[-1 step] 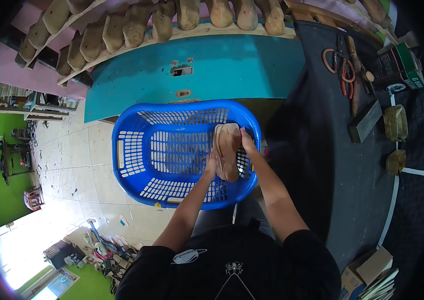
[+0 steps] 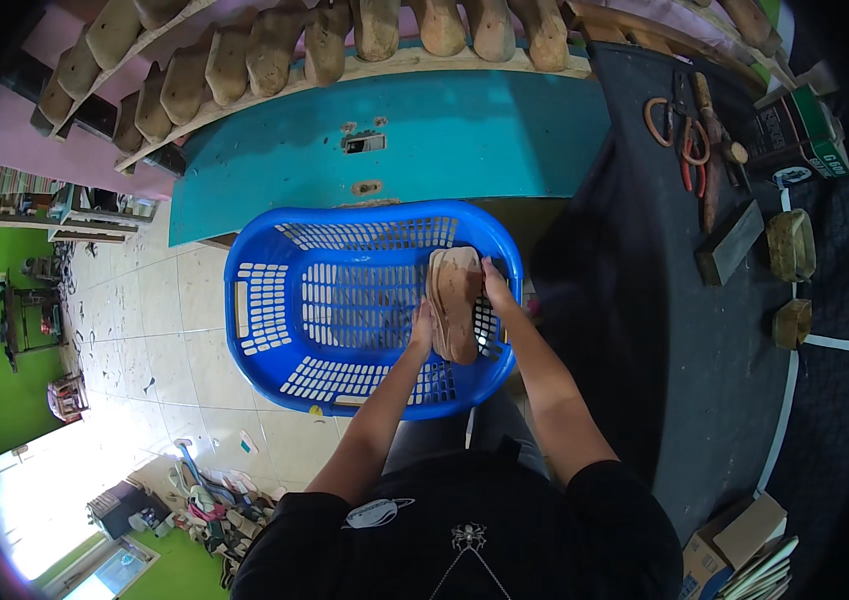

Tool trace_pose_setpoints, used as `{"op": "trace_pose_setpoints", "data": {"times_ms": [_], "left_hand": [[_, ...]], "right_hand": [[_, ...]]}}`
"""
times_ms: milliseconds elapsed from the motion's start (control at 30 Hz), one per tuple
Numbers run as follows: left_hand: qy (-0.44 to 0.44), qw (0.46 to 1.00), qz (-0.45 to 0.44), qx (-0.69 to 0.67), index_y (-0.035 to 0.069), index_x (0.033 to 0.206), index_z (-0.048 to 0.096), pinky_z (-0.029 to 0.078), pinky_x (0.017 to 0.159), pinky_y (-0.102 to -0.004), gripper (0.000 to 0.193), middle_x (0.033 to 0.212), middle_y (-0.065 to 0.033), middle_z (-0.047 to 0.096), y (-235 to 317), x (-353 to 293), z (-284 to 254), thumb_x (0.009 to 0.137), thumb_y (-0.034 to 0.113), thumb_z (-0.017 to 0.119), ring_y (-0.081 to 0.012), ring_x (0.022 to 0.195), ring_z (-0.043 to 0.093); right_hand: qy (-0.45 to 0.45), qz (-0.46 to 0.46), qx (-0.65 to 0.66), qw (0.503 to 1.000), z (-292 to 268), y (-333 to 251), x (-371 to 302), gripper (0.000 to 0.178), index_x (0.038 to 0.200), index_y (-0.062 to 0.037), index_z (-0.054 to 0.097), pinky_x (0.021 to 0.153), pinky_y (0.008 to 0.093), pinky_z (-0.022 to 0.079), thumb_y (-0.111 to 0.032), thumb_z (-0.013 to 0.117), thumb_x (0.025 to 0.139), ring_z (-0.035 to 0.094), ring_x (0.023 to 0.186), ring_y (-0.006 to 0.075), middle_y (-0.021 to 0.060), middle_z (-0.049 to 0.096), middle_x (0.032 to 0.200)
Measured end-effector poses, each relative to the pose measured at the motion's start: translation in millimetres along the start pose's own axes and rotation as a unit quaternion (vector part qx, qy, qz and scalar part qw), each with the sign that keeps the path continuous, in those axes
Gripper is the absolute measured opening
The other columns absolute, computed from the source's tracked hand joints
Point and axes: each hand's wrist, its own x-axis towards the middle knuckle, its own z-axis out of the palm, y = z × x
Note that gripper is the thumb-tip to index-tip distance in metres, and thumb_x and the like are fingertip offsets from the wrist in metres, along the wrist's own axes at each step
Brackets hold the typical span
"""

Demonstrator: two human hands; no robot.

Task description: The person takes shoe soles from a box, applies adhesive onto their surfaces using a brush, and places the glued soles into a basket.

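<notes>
Near the frame's centre, the left hand (image 2: 425,326) and right hand (image 2: 496,284) clasp a stack of brown soles (image 2: 459,305) between them, over a blue basket (image 2: 370,214).

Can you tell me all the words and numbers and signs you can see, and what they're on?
Green-and-black container: pale letters and a number, but I won't copy those out.
Cardboard box: bluish print, too small and blurred to read.
Soles in the hands: no writing I can see.
Blue basket: none I can see.
</notes>
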Motion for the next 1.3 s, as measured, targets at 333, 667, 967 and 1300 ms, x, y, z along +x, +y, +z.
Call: {"op": "trace_pose_setpoints", "data": {"times_ms": [333,667,967,1300], "left_hand": [[-0.131,0.99,0.049,-0.02,0.013,0.133,-0.009,-0.007,0.099,-0.0484,0.079,0.14,-0.0083,0.008,34,13,3,0.078,0.065,0.013,-0.0236,0.129,-0.001],[-0.101,0.994,0.025,0.029,0.01,0.133,-0.005,-0.007,0.098,-0.0503,0.081,0.14,-0.009,0.007,18,36,-2,0.077,0.066,0.011,-0.0228,0.129,-0.001],[-0.096,0.992,0.085,0.023,0.004,0.132,0.015,0.008,0.103,-0.0352,0.068,0.138,-0.0118,0.015,27,14,-10,0.086,0.053,0.02,-0.0231,0.127,0.012],[-0.088,0.847,0.43,0.3,-0.004,0.123,0.03,0.021,0.1,-0.0353,0.052,0.127,-0.0224,0.032,108,-141,112,0.085,0.029,0.042,-0.0326,0.12,0.028]], "right_hand": [[-0.045,0.064,0.031,0.996,1,-16,-38,0.069,0.133,-0.0094,0.017,0.1,0.0455,0.005,-0.057,0.021,0.083,0.011,0.128,0.0229,0.0071,0.016,0.139],[-0.063,0.045,0.064,0.995,3,-11,-37,0.068,0.133,-0.0111,0.017,0.1,0.045,0.005,-0.057,0.02,0.083,0.011,0.128,0.0215,0.0048,0.017,0.139],[-0.021,-0.002,0.066,0.998,4,-18,-90,0.063,0.133,-0.011,0.017,0.099,0.0439,0.015,-0.052,0.022,0.086,0.016,0.127,0.0235,0.0046,0.016,0.139],[0.167,-0.354,-0.101,0.915,-39,-100,-268,0.035,0.117,-0.0027,0.044,0.094,0.0316,0.03,-0.012,0.047,0.083,0.037,0.116,0.0255,0.0157,0.036,0.127]]}}
